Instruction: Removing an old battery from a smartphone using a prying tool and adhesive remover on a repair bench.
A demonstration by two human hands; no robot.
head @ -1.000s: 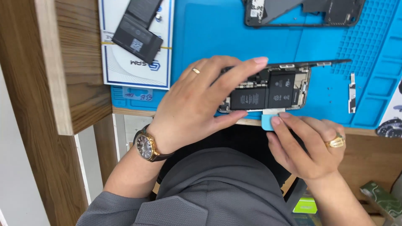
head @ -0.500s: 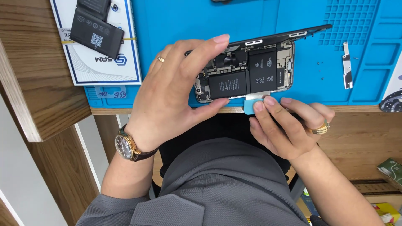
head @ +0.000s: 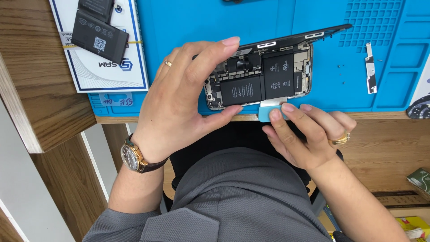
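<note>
An opened smartphone (head: 264, 78) lies on a blue repair mat (head: 188, 22) at the desk's near edge, its black L-shaped battery (head: 262, 80) and inner parts exposed, its screen panel (head: 309, 35) hinged up behind. My left hand (head: 179, 103) clamps the phone's left end, fingers over the top edge, thumb under the bottom edge. My right hand (head: 309, 134) pinches a small light-blue plastic pry tool (head: 268, 111) pressed against the phone's lower edge beneath the battery.
A white card (head: 107, 62) with a loose black battery (head: 98, 29) lies at the mat's left. A small metal bracket (head: 370, 67) and tiny screws rest on the mat at right. Wooden desk (head: 40, 80) all around; small boxes (head: 421, 179) at lower right.
The view has shifted, so the phone sits further left and lower in frame. Both hands keep their hold; the right hand's fingers have slid closer against the pry tool.
</note>
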